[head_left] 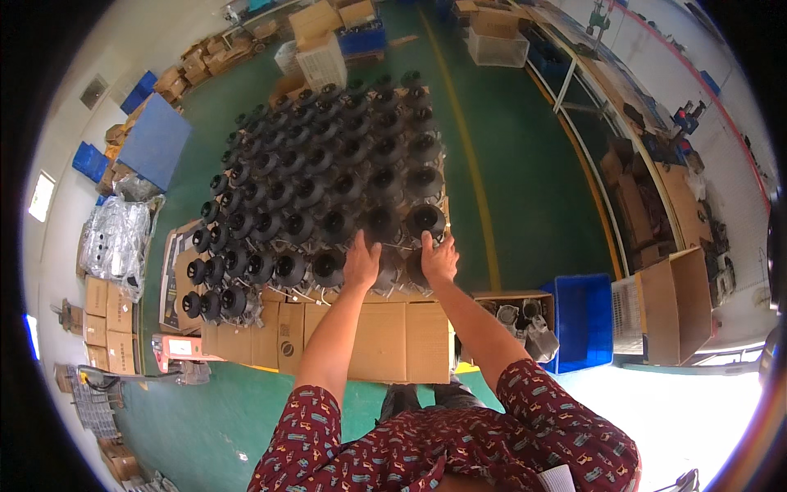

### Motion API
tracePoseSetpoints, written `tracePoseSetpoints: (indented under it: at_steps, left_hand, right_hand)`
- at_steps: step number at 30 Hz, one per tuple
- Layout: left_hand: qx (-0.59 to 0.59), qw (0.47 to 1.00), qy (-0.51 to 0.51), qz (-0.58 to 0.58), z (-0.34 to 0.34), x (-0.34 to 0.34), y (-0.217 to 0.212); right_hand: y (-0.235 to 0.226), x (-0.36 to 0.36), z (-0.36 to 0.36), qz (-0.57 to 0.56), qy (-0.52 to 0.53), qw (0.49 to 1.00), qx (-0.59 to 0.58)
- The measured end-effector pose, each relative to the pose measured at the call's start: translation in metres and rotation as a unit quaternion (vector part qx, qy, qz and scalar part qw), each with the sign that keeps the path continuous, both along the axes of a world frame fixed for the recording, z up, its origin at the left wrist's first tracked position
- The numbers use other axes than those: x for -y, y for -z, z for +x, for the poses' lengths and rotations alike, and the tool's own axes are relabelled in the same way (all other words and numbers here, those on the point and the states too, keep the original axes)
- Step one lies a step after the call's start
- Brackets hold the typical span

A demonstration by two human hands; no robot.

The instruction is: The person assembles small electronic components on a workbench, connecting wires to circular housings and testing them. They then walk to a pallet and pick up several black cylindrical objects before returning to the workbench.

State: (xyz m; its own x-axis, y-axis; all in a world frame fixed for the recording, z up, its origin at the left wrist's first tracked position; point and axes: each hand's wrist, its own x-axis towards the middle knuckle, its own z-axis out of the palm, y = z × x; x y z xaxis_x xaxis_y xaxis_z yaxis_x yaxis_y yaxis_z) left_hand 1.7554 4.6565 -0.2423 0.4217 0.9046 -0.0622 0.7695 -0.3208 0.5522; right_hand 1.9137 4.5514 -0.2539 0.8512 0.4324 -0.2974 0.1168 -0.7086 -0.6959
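Observation:
Both my arms reach forward over several rows of black, round-topped parts (334, 223) with dark hollow centres and pale metal pieces beneath. My left hand (361, 262) is among the near rows, fingers pointing away and the thumb apart, next to a black round part (329, 267). My right hand (440, 260) is at the near right corner, fingers stretched forward and spread, close to another black round part (425, 220). Dark parts partly show in the gap between my hands. Whether either hand touches one is unclear. Neither visibly holds anything.
Cardboard (373, 340) spans the near side of the rows. A blue bin (580, 321) and a box of metal parts (531, 326) stand at right. A long workbench (648, 176) runs along the right wall. Cartons (109, 320) and plastic-wrapped goods (117, 239) are at left.

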Motion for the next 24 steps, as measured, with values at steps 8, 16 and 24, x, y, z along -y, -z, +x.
tracePoseSetpoints:
  at_steps: [8, 16, 24]
  left_hand:
    - [-0.053, 0.994, -0.010, -0.099, 0.032, -0.030, 0.005]
    - [-0.025, 0.983, 0.012, -0.180, 0.033, -0.068, 0.033]
    - [0.061, 0.986, -0.002, -0.153, 0.025, -0.044, 0.016]
  right_hand:
    - [0.004, -0.019, 0.026, -0.076, -0.012, 0.997, 0.012]
    - [0.016, -0.024, 0.073, -0.053, -0.058, 0.996, -0.036]
    - [0.029, -0.006, 0.090, -0.001, -0.104, 0.990, -0.092]
